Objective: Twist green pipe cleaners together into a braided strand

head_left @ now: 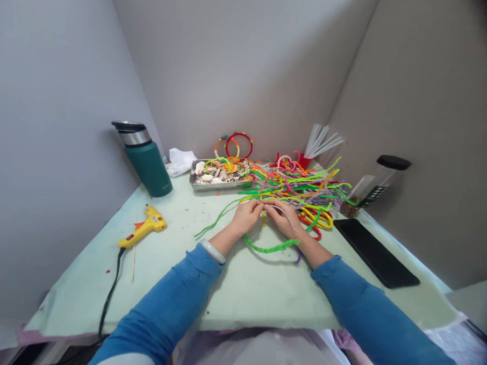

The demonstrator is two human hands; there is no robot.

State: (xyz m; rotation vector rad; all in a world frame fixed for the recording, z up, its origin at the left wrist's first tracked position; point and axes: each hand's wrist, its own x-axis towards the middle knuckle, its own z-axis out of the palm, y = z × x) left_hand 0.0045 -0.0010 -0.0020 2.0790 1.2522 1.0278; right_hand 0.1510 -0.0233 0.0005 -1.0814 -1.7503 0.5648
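Observation:
My left hand [245,217] and my right hand [281,217] meet fingertip to fingertip above the middle of the table, both closed in a pinch. A thin pale stem, seemingly a pipe cleaner [284,212], runs from the pinched fingers back over my right hand. Below the hands, a fuzzy green pipe-cleaner curve [272,249] bows toward me, its right end near my right wrist. Beside that end shows a short purple piece [298,257]. A small yellow bit [263,219] hangs under the fingertips. What exactly the fingertips grip is partly hidden.
Behind my hands lie a heap of colourful pipe cleaners [295,182] and a metal tray [223,188] of shells. Leftward are a yellow glue gun [144,226] with its cord and a green bottle [149,167]. At right sit a black phone-like slab [373,253] and a clear bottle [374,185].

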